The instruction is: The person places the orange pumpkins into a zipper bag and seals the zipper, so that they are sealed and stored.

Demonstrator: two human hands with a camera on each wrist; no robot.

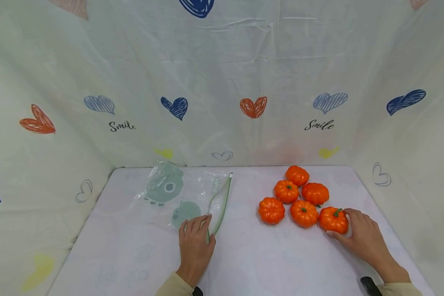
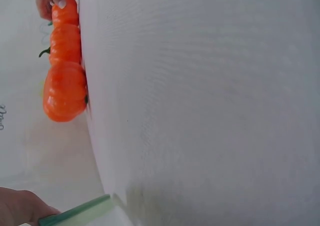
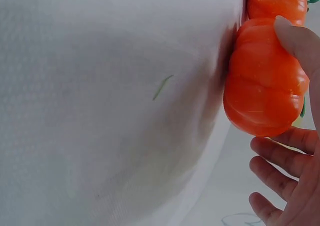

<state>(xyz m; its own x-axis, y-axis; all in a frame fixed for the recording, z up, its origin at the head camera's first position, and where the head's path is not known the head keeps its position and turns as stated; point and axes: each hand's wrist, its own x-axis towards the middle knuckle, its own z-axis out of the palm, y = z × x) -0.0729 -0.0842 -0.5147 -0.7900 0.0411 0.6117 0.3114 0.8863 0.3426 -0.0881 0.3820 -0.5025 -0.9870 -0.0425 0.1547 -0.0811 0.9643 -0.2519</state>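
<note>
On the left of the table lies a clear plastic zip bag (image 1: 185,211) with pale green animal prints and a green zip edge along its mouth. My left hand (image 1: 197,246) pinches the near end of that edge. In the left wrist view the green zip strip (image 2: 75,212) runs out from the fingers. Over on the right, my right hand (image 1: 368,238) grips a small orange toy pumpkin (image 1: 333,220) with a green stem, thumb on the near side and fingers behind. The right wrist view has this pumpkin (image 3: 265,80) resting close to the table, the thumb pressed on it.
Several more orange pumpkins (image 1: 304,213) stand grouped left of and behind the held one. A white cloth with printed hearts (image 1: 253,107) hangs behind the white table (image 1: 251,263) and at its sides. A small green sliver (image 3: 162,87) appears in the right wrist view.
</note>
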